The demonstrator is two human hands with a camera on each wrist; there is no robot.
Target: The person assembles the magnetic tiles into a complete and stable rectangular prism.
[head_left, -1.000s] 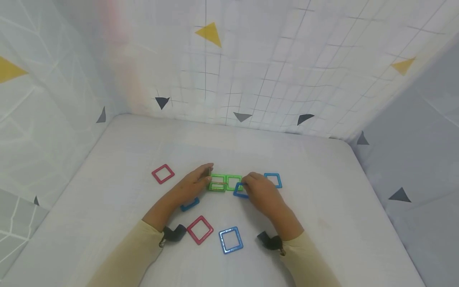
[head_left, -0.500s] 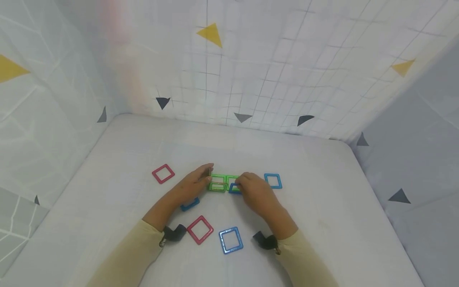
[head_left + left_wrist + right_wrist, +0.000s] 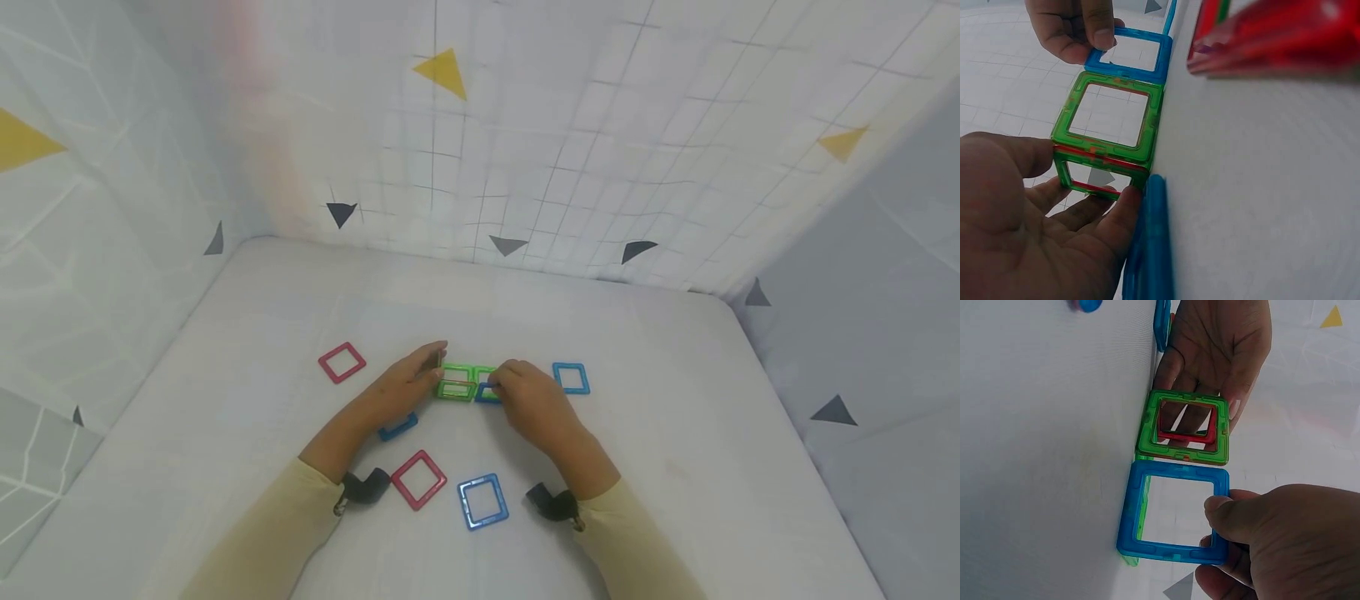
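Note:
Two green magnetic tiles (image 3: 457,367) lie side by side in the head view. A green magnetic tile (image 3: 1154,119) stands upright at the left part's front edge, with a red-edged tile (image 3: 1212,431) behind it. My left hand (image 3: 401,387) holds the left end of this group, thumb on its upper edge and fingers around the side, as the left wrist view shows. My right hand (image 3: 536,408) pinches a blue magnetic tile (image 3: 1129,512) by its upper edge between thumb and fingers. That tile stands upright beside the green upright one, over the right green tile.
Loose tiles lie around: a red tile (image 3: 330,375) at far left, a blue tile (image 3: 398,428) under the left wrist, a red tile (image 3: 402,492) and a blue tile (image 3: 483,524) in front, and a blue tile (image 3: 587,379) right of the right hand. Patterned cloth walls surround the table.
My right hand has moved left with the blue tile, which now stands alongside the upright green tile. The left hand has stayed in place.

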